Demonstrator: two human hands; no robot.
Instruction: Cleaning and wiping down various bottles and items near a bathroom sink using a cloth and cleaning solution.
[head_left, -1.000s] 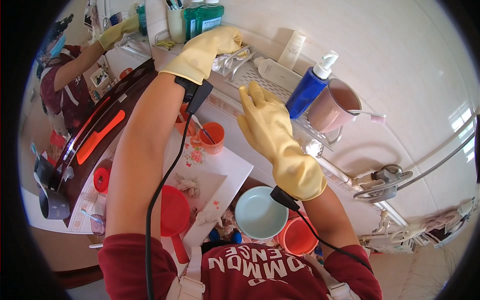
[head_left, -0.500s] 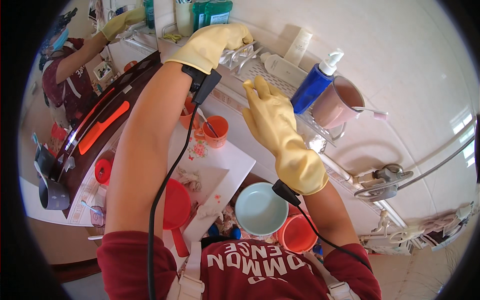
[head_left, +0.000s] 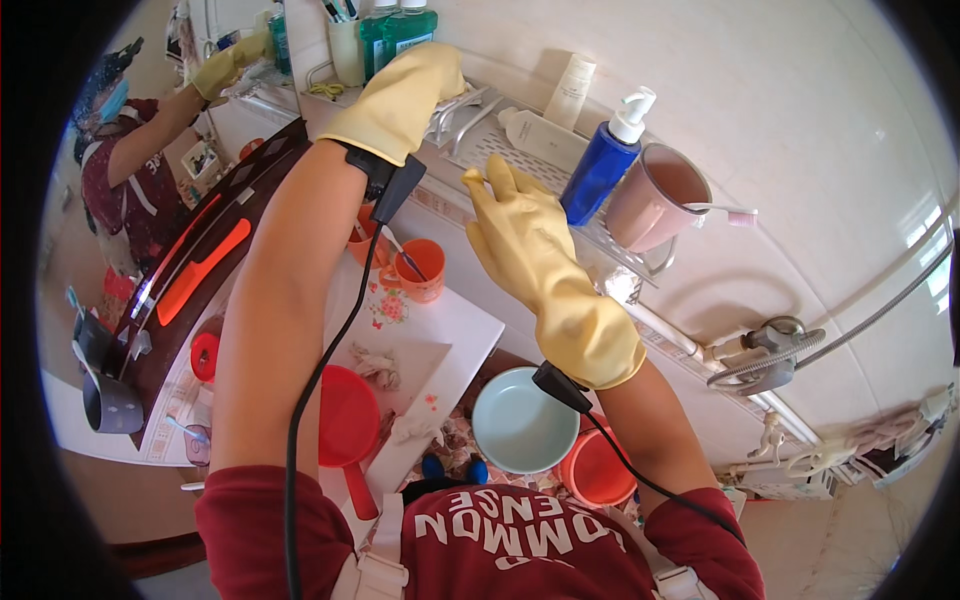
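My left hand (head_left: 405, 95), in a yellow rubber glove, reaches to the left end of a metal wall rack (head_left: 490, 150). Its fingers curl down over a crumpled whitish thing that I cannot make out; the fingertips are hidden. My right hand (head_left: 525, 225), gloved the same way, hovers at the rack's front edge, fingers apart and nothing in them. Close to it stands a blue pump bottle (head_left: 602, 172). Beside that is a pink cup (head_left: 655, 200) with a toothbrush (head_left: 725, 211) across it. A white bottle (head_left: 540, 138) lies behind, next to an upright white tube (head_left: 570, 92).
Green bottles (head_left: 400, 35) and a brush cup (head_left: 346, 55) stand at the far left. Below are an orange mug (head_left: 420, 285), a red dipper (head_left: 347, 415), a pale blue basin (head_left: 525, 420) and a red bucket (head_left: 598, 470). A shower tap (head_left: 775, 350) juts from the wall at right.
My left hand has drawn slightly left, and its fingers have gone from view. The right hand has shifted a little left and stays open. The whole view has moved slightly.
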